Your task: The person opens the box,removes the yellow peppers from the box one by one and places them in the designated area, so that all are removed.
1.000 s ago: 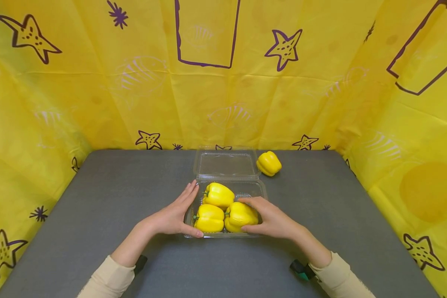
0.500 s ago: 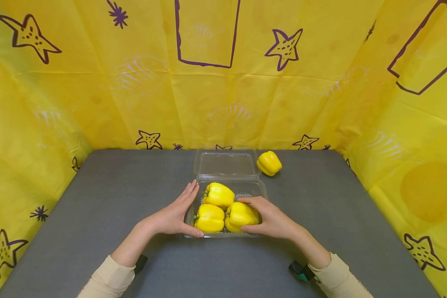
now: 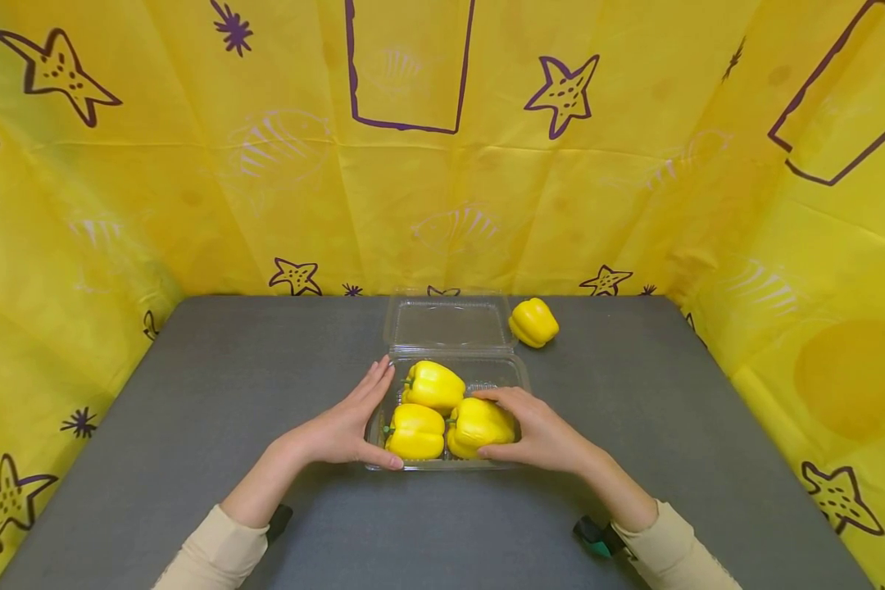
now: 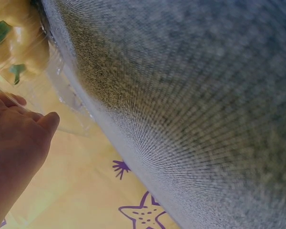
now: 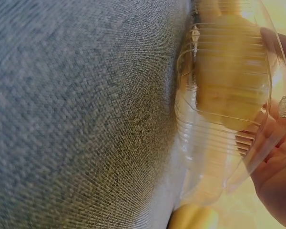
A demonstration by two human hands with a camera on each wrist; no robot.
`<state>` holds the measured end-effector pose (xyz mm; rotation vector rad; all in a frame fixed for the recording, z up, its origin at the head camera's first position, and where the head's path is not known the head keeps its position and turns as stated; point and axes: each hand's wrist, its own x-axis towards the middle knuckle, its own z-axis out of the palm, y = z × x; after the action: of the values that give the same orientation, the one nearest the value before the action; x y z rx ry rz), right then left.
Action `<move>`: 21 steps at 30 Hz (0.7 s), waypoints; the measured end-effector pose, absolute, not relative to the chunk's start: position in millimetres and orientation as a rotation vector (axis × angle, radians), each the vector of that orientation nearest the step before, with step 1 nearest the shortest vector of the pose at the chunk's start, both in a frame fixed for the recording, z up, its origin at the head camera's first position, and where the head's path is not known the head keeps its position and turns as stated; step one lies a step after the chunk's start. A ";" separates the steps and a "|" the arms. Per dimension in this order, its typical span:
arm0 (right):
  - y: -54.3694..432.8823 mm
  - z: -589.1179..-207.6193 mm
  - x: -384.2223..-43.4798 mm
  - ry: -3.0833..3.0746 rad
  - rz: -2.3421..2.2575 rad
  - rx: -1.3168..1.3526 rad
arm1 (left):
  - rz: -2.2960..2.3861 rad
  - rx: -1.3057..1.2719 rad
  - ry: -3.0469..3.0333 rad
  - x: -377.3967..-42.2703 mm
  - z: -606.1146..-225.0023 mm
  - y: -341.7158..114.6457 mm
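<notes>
Within the clear clamshell (image 3: 450, 465), my right hand (image 3: 538, 430) grips a yellow bell pepper (image 3: 481, 428); my left hand (image 3: 342, 422), spread wide, should brace the clamshell against sliding.

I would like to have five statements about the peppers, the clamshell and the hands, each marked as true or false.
1. Three yellow bell peppers sit inside the clear plastic clamshell. True.
2. The lid is closed. False: the lid is open.
3. The right hand holds the front-right pepper. True.
4. The left hand holds a pepper. False: the left hand is at the clamshell's left side.
5. The outside pepper lies to the right of the lid. True.
</notes>
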<state>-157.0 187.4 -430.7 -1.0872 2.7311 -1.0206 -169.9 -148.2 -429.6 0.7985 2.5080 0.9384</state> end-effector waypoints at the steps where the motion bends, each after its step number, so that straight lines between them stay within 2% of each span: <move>1: 187.6 -430.6 -157.0 2.733 -1.025 -1.087 | 0.939 0.798 2.507 -169.9 -429.5 -148.1; 21: 190.9 -426.2 -153.4 2.732 -1.294 -1.002 | 0.938 0.814 2.505 -171.4 -431.9 -149.1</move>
<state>-153.4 190.9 -426.2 -1.0017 2.7317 -1.2937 -171.4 -149.1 -431.9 0.8144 2.5052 0.9383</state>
